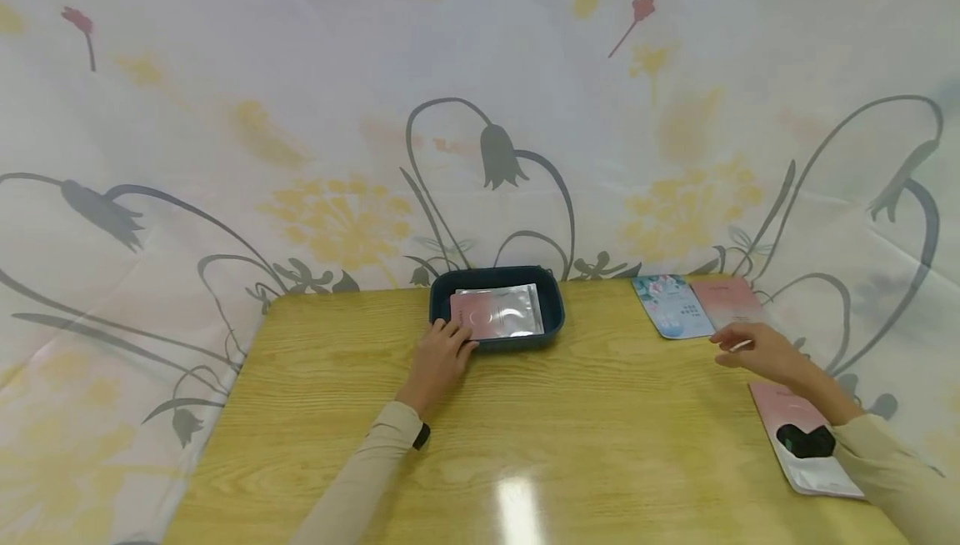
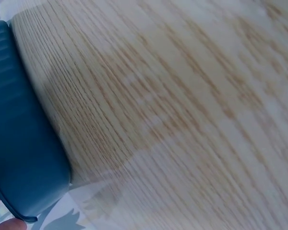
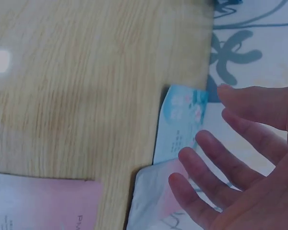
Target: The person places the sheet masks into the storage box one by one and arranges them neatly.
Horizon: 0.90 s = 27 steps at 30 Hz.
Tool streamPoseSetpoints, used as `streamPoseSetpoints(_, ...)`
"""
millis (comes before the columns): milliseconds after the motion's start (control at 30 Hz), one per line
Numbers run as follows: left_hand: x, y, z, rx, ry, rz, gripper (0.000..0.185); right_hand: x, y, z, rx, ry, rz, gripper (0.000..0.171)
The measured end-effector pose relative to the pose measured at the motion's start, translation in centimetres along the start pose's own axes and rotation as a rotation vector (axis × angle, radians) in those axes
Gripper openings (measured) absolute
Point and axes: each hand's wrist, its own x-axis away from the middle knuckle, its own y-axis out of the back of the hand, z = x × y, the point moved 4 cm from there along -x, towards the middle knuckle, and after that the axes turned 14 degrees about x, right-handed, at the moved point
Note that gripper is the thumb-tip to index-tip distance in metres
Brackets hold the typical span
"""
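Both hands are spread, gripping nothing: the right hand (image 1: 757, 351) hovers with straight fingers above the worktop (image 1: 600, 428), a pink sachet (image 1: 806, 453) under its forearm, blue (image 1: 671, 305) and pink (image 1: 726, 298) sachets just beyond its fingertips. Left hand (image 1: 441, 359) touches the tray (image 1: 555, 312) rim, sachets (image 1: 497, 312) lying inside.
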Motion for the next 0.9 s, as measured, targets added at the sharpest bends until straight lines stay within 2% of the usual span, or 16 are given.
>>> streamPoseSetpoints(300,0.0,0.3,0.1,0.006,-0.003,-0.009,0.016,1.3,-0.5,-2.5,0.064,0.06,-0.009,0.037)
streamPoseSetpoints(533,-0.2,0.3,0.1,0.014,0.017,0.019,0.016,2.2,-1.0,-4.8,0.093,-0.005,0.037,0.042)
streamPoseSetpoints(700,0.0,0.2,0.1,0.02,0.042,0.036,0.017,3.0,-1.5,-6.5,0.126,0.002,0.023,0.037)
streamPoseSetpoints(900,0.1,0.2,0.1,0.03,0.035,0.012,0.017,3.7,-2.0,-8.1,0.174,-0.024,0.021,0.028)
